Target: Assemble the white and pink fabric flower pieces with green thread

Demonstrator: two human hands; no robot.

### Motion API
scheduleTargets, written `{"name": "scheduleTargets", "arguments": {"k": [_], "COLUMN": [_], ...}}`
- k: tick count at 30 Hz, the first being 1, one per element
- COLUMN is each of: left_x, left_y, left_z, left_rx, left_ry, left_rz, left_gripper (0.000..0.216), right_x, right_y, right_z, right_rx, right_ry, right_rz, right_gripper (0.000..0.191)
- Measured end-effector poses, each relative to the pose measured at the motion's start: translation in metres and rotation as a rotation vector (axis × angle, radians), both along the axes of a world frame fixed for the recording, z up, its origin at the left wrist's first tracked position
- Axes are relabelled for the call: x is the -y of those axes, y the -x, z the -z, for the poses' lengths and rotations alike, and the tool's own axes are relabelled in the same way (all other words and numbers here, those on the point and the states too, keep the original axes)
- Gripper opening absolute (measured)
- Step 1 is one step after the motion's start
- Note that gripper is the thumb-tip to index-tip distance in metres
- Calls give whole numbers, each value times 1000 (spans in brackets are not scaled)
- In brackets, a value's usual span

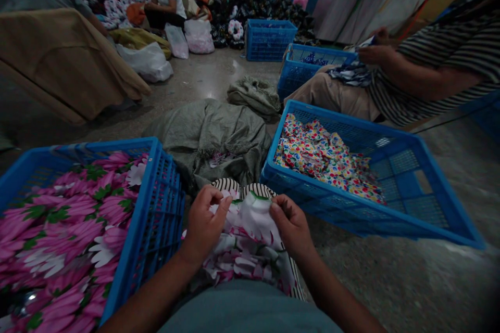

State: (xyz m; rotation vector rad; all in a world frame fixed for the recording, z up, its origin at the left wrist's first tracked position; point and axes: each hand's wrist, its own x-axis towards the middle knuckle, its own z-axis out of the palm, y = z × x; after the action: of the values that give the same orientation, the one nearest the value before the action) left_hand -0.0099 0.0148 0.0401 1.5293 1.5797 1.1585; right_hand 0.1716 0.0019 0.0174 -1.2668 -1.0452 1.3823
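Note:
My left hand (203, 223) and my right hand (291, 223) both pinch a piece of white floral fabric (250, 229) with pink petals and green trim, held over my lap. Its top edge shows a black-and-white striped band. Each hand grips one side, fingers closed on the cloth. A blue crate (156, 218) full of pink floral fabric sits right beside my left hand. Another blue crate (410, 203) to the right of my right hand holds multicoloured dotted fabric pieces (324, 158).
A grey sack (211, 135) lies on the concrete floor ahead. A seated person in a striped shirt (437, 62) handles cloth at right. More blue crates (267, 39), plastic bags and another seated person (164, 0) are at the back. Tan cloth (62, 57) lies at the left.

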Motion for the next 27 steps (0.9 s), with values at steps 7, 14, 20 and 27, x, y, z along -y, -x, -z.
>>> {"name": "scheduleTargets", "arguments": {"k": [7, 14, 20, 27], "left_x": [15, 14, 14, 16], "left_y": [-35, -43, -35, -31], "left_z": [-1, 14, 12, 8], "left_rx": [736, 1130, 1021, 987], "left_ry": [488, 690, 667, 686], "left_rz": [329, 44, 91, 249], "left_gripper": [29, 21, 23, 24], "right_x": [-2, -4, -14, -7], "right_y": [13, 8, -3, 5], "right_z": [-6, 1, 0, 3], "right_rx": [-62, -224, 8, -76], "right_ry": [45, 161, 66, 173], "right_rz": [-147, -100, 33, -65], "right_gripper": [26, 33, 33, 33]}}
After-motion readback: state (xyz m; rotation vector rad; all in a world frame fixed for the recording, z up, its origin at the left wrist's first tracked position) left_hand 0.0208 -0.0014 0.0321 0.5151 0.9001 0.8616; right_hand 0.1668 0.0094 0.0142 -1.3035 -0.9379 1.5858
